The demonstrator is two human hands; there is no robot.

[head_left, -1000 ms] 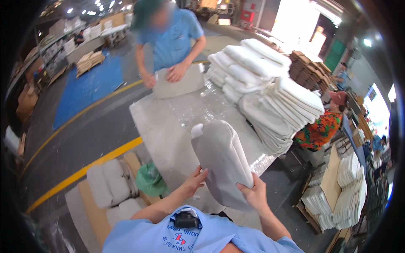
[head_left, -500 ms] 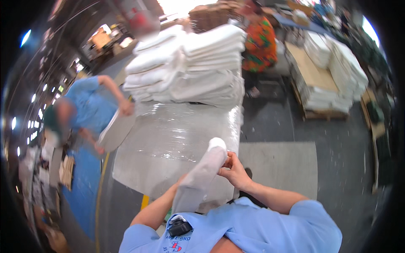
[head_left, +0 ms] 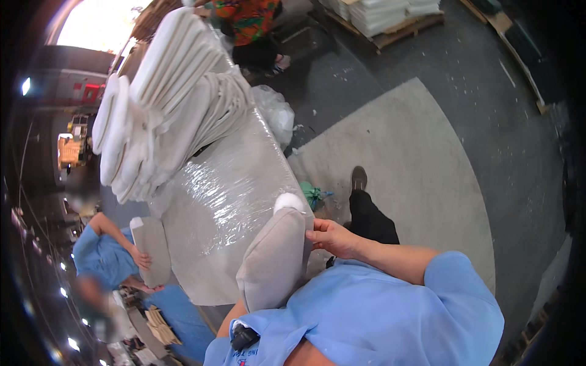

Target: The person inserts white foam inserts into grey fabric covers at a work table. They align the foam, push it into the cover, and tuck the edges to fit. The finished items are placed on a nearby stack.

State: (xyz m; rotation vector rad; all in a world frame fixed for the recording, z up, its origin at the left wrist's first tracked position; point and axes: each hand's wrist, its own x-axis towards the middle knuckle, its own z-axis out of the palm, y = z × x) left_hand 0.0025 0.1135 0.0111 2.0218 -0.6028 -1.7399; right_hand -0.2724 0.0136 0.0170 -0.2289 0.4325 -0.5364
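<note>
A light grey cushion is held upright close to my body, over the near edge of the table. White padding sticks out of its top end. Thumb and fingers of my right hand are closed on the right-hand edge of the cushion cover. My left forearm runs up behind the cushion, which hides my left hand and its fingers.
Plastic film covers the table, with piled white pads at its far end. At left, a co-worker in blue holds another grey cushion. A clear plastic bag lies beside the table; a grey mat covers floor to the right.
My view has swung to the right and down, so the table now slants leftward. The cushion is turned broader side on; my right hand still grips its right edge.
</note>
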